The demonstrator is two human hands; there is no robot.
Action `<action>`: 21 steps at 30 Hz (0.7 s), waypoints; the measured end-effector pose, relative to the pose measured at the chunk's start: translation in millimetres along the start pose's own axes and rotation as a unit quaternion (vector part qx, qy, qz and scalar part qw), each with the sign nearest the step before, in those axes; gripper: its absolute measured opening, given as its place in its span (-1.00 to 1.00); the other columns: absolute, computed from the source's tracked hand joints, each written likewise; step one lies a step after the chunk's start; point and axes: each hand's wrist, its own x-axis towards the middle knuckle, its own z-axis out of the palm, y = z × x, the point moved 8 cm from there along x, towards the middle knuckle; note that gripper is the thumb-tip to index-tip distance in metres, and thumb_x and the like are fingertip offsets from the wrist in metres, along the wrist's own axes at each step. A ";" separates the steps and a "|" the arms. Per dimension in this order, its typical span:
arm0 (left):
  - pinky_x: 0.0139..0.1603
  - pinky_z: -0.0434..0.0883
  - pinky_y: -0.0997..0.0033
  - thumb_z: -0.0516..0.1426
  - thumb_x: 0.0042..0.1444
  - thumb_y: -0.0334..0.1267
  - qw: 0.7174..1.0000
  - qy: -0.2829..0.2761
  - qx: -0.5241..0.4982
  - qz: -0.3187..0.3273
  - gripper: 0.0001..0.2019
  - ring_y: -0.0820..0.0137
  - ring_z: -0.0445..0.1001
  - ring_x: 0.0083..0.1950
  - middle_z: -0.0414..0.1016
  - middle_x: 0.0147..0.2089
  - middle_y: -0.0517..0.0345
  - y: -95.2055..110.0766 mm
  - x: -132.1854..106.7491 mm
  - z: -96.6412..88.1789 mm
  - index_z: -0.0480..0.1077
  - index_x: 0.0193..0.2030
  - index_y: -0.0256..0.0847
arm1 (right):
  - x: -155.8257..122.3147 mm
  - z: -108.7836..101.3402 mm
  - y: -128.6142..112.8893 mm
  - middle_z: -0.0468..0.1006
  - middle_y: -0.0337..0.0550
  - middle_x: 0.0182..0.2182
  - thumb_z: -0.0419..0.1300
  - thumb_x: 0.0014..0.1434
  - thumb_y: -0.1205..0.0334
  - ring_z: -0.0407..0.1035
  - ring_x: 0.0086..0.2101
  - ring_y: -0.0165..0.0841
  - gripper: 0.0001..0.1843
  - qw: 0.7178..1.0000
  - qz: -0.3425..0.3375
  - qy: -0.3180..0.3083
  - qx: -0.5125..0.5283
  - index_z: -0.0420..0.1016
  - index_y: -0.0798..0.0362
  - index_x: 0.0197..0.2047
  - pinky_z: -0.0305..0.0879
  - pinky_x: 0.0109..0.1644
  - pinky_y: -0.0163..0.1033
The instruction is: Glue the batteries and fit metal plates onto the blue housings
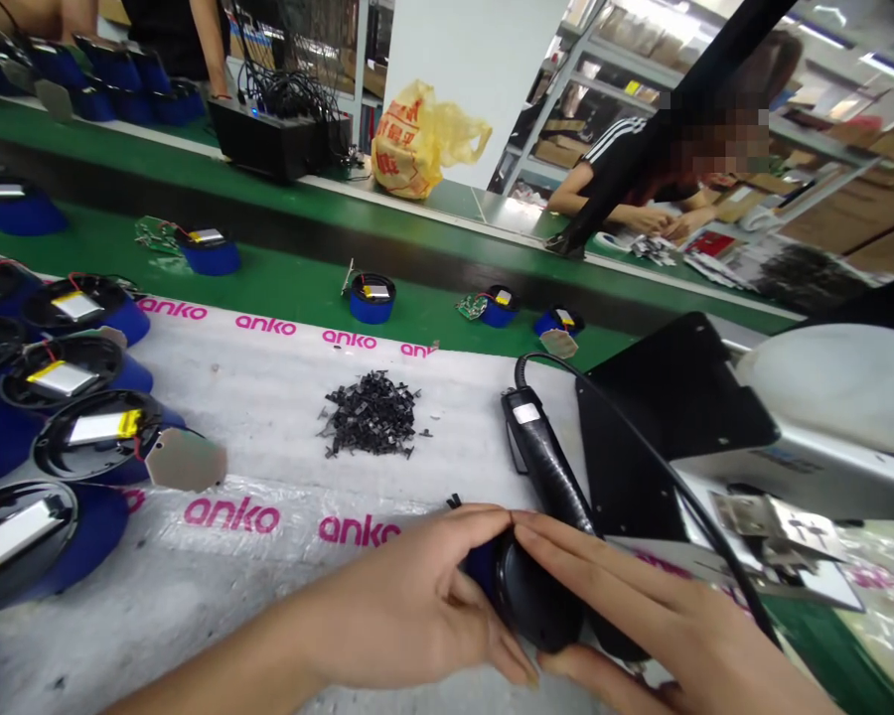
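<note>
Between my two hands is a round blue-and-black housing (532,601), tilted so that its glossy black face shows. My left hand (409,596) closes around its left side, with the thumb along the top edge. From the right, my right hand (670,616) grips it, fingers over the black face and thumb below. Just beyond lies a black corded electric screwdriver (555,472). A heap of small black plastic pieces (372,412) sits on the white foam sheet (260,447). Part of the housing is hidden by my fingers.
Blue housings (104,437) with battery packs crowd the left side. More, including one housing (372,298), stand on the green conveyor (283,283). At right are a black panel (670,397) and a white machine (826,447). A co-worker (641,169) sits across, near a yellow bag (421,144).
</note>
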 end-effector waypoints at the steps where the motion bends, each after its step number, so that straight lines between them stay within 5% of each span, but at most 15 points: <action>1: -0.01 0.51 0.23 0.15 0.08 -0.55 1.000 0.004 0.008 0.000 -0.37 0.33 0.58 -0.16 0.51 -0.19 0.06 0.7 -0.9 0.6 0.30 0.32 -0.19 | 1.4 3.4 -0.4 0.52 0.04 -0.01 0.19 0.27 -0.14 0.46 0.05 -0.14 -0.33 1.000 0.003 -0.001 -0.005 0.37 -0.03 0.35 0.54 0.04 -0.16; 4: -0.10 0.48 0.44 0.27 0.06 -0.41 0.998 0.043 0.050 -0.017 -0.42 0.29 0.58 -0.08 0.52 -0.12 0.07 -2.8 -0.7 0.3 0.31 0.25 -0.15 | 6.2 9.6 -1.3 0.53 0.06 -0.07 0.15 0.29 -0.16 0.48 0.00 -0.16 -0.35 1.000 0.006 0.002 -0.030 0.39 -0.01 0.33 0.53 0.00 -0.19; 7: -0.27 0.49 0.50 0.29 0.11 -0.21 0.986 0.121 0.113 -0.018 -0.45 0.39 0.55 -0.26 0.52 -0.06 0.06 -7.6 3.7 -2.9 0.34 0.26 -0.08 | 4.8 8.1 1.1 0.52 0.07 -0.12 0.13 0.31 -0.15 0.49 -0.06 -0.19 -0.37 0.998 0.016 0.020 -0.062 0.39 0.01 0.32 0.52 -0.05 -0.22; 12: -0.49 0.42 0.57 0.27 0.03 -0.14 0.975 0.200 0.068 -0.075 -0.35 0.48 0.46 -0.49 0.52 -0.33 0.11 -19.3 10.2 -7.3 0.29 0.27 -0.28 | -14.3 -1.5 18.2 0.51 0.07 -0.17 0.10 0.35 -0.02 0.49 -0.21 -0.25 -0.44 0.982 0.095 0.048 -0.157 0.37 0.04 0.33 0.49 -0.17 -0.27; 18: -0.48 0.48 0.56 0.41 -0.16 -0.09 0.974 0.185 0.048 -0.121 -0.12 0.37 0.55 -0.55 0.61 -0.40 0.01 -19.5 10.6 -17.2 0.21 0.27 -0.40 | -9.5 -4.3 36.2 0.48 0.13 -0.28 0.12 0.27 0.24 0.46 -0.42 -0.03 -0.38 0.955 0.215 0.037 -0.200 0.34 0.20 0.37 0.43 -0.45 0.05; 21: -0.52 0.48 0.54 0.48 -0.28 -0.05 0.970 0.206 0.038 -0.123 -0.06 0.37 0.54 -0.58 0.64 -0.23 -0.08 -19.5 8.4 -22.3 0.27 0.24 -0.36 | -16.0 -18.7 35.2 0.52 0.12 -0.14 0.08 0.36 0.18 0.53 -0.22 -0.09 -0.44 0.965 0.238 0.012 -0.106 0.33 0.13 0.38 0.53 -0.21 -0.03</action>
